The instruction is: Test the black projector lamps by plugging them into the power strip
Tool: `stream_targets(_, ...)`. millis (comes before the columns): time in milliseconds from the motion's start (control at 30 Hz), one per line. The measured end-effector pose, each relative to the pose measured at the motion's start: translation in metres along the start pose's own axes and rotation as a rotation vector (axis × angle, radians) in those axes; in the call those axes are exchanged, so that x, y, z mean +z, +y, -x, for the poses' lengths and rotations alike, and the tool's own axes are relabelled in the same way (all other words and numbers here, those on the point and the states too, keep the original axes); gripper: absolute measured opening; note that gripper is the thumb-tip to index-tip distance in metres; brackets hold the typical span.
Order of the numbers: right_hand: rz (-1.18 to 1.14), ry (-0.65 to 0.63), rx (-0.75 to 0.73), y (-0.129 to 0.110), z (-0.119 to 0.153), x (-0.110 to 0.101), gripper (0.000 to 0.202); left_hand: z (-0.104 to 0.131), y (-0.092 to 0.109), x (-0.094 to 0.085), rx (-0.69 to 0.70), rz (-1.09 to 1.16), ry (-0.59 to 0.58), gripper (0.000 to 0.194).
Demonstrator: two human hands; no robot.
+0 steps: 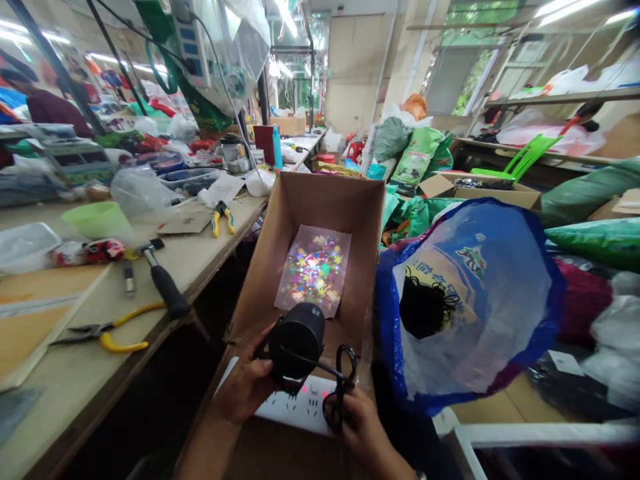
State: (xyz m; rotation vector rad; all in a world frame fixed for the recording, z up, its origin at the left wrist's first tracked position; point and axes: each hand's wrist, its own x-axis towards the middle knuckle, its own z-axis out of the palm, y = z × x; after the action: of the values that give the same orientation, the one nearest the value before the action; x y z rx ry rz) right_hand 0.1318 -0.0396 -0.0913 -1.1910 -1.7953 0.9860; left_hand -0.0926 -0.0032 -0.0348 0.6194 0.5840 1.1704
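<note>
My left hand is closed around the side of a black cylindrical projector lamp. Ahead of the lamp, colourful light patterns fall on a pale sheet inside an open cardboard box. In my right hand is the lamp's black cable, bunched in loops; the plug end is hard to make out. Beneath both hands lies a white power strip with red lights lit on it.
On the left workbench lie a hammer, yellow-handled pliers and smaller pliers. A large blue-rimmed bag holding black corded items stands right of the box. A person is at the far left.
</note>
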Motion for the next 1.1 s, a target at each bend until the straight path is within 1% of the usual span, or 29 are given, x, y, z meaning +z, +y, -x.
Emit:
stream_targets(67,-0.138,0.061,0.04,-0.002,-0.003,-0.001,0.022,0.001,-0.002,0.002,-0.045,-0.079,0.03,0.057)
stream_targets(167,-0.313,0.15,0.148,-0.007,-0.005,-0.001,0.03,0.005,-0.009,0.007,-0.093,-0.276,0.091,0.065)
stream_targets(233,-0.353,0.168,0.221,-0.011,-0.004,-0.003,0.032,0.008,-0.013,0.013,-0.079,-0.408,0.132,0.065)
stream_targets(300,-0.378,0.19,0.271,-0.016,-0.002,-0.008,0.032,0.012,-0.015,0.022,-0.037,-0.568,0.159,0.064)
stream_targets(400,-0.461,0.275,0.301,-0.026,-0.002,-0.018,0.024,0.018,-0.016,0.04,0.043,-0.867,0.187,0.061)
stream_targets(433,-0.512,0.302,0.305,-0.03,-0.003,-0.021,0.03,0.02,-0.017,0.046,0.064,-0.961,0.186,0.06)
stream_targets(467,-0.573,0.321,0.311,-0.034,-0.004,-0.023,0.041,0.023,-0.019,0.052,0.09,-1.045,0.173,0.059)
stream_targets(533,-0.717,0.319,0.317,-0.041,-0.005,-0.025,0.06,0.027,-0.025,0.062,0.169,-1.181,0.1,0.062)
stream_targets(633,-0.89,0.292,0.307,-0.047,-0.004,-0.025,0.068,0.034,-0.035,0.072,0.332,-1.328,-0.065,0.071)
stream_targets(667,-0.935,0.286,0.305,-0.048,-0.003,-0.025,0.069,0.037,-0.038,0.075,0.379,-1.382,-0.094,0.074)
stream_targets(700,-0.981,0.281,0.307,-0.048,-0.002,-0.025,0.069,0.039,-0.039,0.078,0.424,-1.449,-0.085,0.077)
stream_targets(733,-1.028,0.276,0.313,-0.047,-0.001,-0.026,0.068,0.04,-0.04,0.081,0.475,-1.522,-0.041,0.083)
stream_targets(800,-1.133,0.253,0.327,-0.046,0.001,-0.027,0.064,0.042,-0.04,0.086,0.6,-1.645,0.097,0.098)
stream_targets(833,-1.181,0.237,0.334,-0.045,0.002,-0.027,0.063,0.041,-0.04,0.088,0.648,-1.679,0.153,0.108)
stream_targets(867,-1.216,0.226,0.336,-0.044,0.004,-0.028,0.062,0.041,-0.039,0.089,0.673,-1.69,0.181,0.116)
stream_targets(933,-1.253,0.206,0.324,-0.042,0.006,-0.027,0.061,0.039,-0.037,0.09,0.688,-1.661,0.158,0.126)
stream_targets(1000,-1.266,0.186,0.308,-0.04,0.008,-0.027,0.059,0.038,-0.035,0.089,0.735,-1.621,0.091,0.122)
stream_targets(1100,-1.29,0.17,0.32,-0.034,0.011,-0.029,0.052,0.039,-0.029,0.087,0.889,-1.586,0.005,0.1)
